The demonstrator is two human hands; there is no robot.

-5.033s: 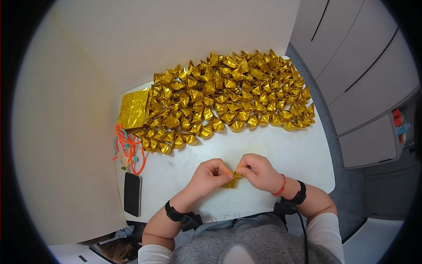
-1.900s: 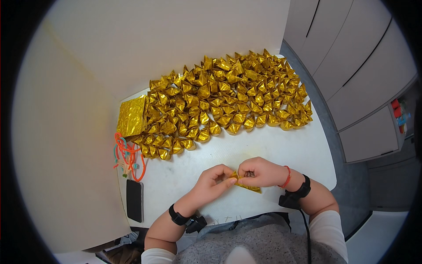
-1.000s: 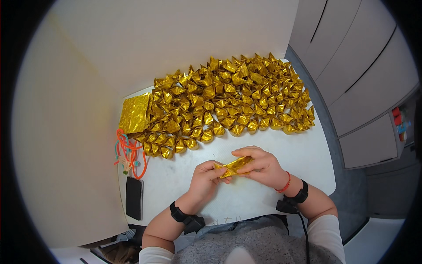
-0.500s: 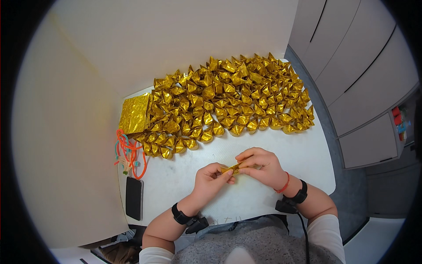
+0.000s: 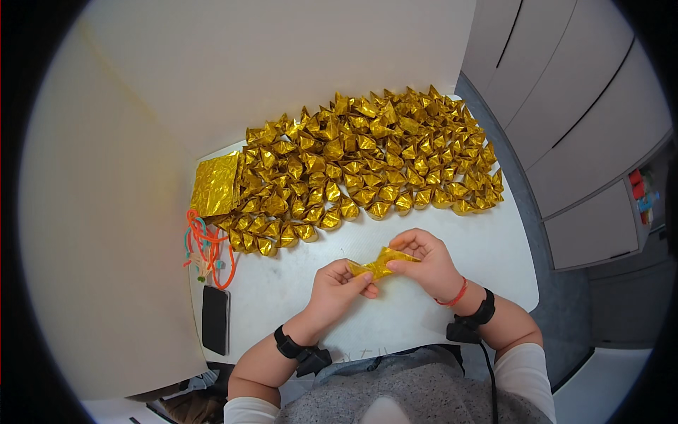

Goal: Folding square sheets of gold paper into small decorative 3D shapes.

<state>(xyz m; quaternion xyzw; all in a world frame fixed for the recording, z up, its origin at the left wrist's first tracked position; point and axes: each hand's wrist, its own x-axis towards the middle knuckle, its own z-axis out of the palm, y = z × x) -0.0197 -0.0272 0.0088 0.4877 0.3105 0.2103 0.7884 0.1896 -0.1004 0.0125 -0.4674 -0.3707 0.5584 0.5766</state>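
Right grip (image 5: 427,265) raised slightly since the last frame; gold foil piece (image 5: 382,264) turned to show a broader face.
Folded gold shapes (image 5: 378,152) crowd the far half of the bench (image 5: 459,283), standing between hands and pale wall (image 5: 282,49); flat foil stack (image 5: 214,185), orange-and-teal cords (image 5: 203,239) and dark phone (image 5: 216,320) line its left side. Bench white; grey cabinets (image 5: 558,120) at right. Gold foil piece lies between the hands, over the near part: left grip (image 5: 337,288) pinches its left end, right grip its right.
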